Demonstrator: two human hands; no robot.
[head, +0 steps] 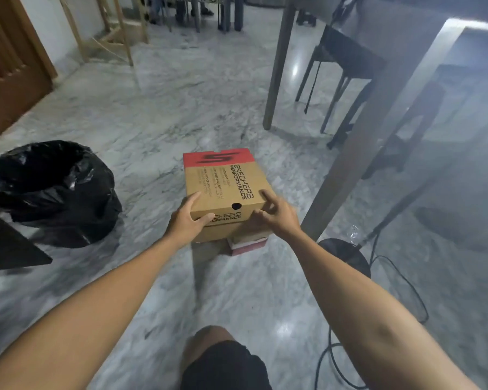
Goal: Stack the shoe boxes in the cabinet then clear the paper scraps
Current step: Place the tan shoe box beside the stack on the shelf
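Knee in dark shorts is the closest thing to the camera, then both forearms reach out over the marble floor to the shoe boxes. Top one is a brown Skechers box with a red end, sitting on the floor on top of a smaller box with a reddish side that only peeks out underneath. Left hand grips the near left corner, thumb across the front face and fingers up on the lid. Right hand is at the near right corner with fingers spread and only loosely curled, touching the lid edge but not really clamped on yet, as far as I can tell. It's plain corrugated cardboard, so I'd guess stiff enough and light, though no telling whether shoes are inside since the lid is down. Surface looks matte, not slippery, but lifting by the lid alone could pop it off, so I'd get fingers under the base at both short ends. Can't see the cabinet from here, nor any paper scraps. Bin lined with a black bag stands off to the left, mouth open, inside too dark to make out. Table leg is just right of the boxes.
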